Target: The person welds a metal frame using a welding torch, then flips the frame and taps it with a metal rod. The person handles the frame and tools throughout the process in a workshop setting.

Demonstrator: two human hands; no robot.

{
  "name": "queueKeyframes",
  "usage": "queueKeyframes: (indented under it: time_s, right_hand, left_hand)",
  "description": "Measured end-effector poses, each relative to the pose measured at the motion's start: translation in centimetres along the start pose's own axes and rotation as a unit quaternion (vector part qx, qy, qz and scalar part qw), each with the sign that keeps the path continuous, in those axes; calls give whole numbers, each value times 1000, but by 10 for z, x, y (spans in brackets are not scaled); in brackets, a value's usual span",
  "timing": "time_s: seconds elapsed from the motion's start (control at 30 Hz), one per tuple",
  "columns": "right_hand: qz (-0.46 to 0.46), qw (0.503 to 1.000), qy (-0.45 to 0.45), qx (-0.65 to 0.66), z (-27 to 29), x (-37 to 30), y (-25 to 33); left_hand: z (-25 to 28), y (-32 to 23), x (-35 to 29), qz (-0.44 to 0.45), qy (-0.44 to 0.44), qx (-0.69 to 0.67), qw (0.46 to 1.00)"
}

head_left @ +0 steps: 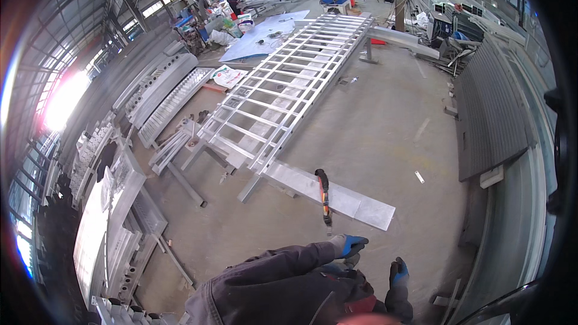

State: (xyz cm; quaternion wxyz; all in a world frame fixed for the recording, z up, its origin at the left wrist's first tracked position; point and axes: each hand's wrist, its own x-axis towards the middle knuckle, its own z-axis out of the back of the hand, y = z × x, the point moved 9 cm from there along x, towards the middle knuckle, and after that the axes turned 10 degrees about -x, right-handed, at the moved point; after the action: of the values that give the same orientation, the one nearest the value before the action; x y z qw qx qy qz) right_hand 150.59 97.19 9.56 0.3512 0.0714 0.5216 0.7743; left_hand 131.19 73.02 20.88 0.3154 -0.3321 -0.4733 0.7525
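Observation:
My left hand (349,245), in a blue and grey work glove, reaches in from a dark sleeve. Its fingers point to the right, loosely stretched, with nothing seen in them. My right hand (398,272), in a similar blue glove with dark fingertips, is held low to the right, fingers upward and slightly apart, touching nothing visible. Nearest to the left hand is a long slim tool (324,195) with a black end and orange-red body; its exact kind is unclear. It lies across a flat metal beam (368,209). Beyond it, a silver ladder-like metal frame (283,93) rests raised on supports.
Stacked metal profiles (159,93) line the left, with a large pale panel (99,235) nearer me. Dark corrugated sheets (490,108) lean along the right. A small white strip (419,177) lies on the concrete floor. Far off, a person (233,0) stands near bags.

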Motion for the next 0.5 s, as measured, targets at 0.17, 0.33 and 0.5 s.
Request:
queueKeyframes:
  time_s: [0.17,0.33,0.5]
  right_hand:
    - [15,995,37,-86,46,40,-3]
    - [-108,985,57,-124,107,77,-43]
    - [-95,979,117,-134,142,125,-69]
  left_hand:
    - [-48,-9,81,36,85,-387,917]
    - [-68,-55,154,33,117,-385,915]
    - [-73,-70,205,91,60,-294,949]
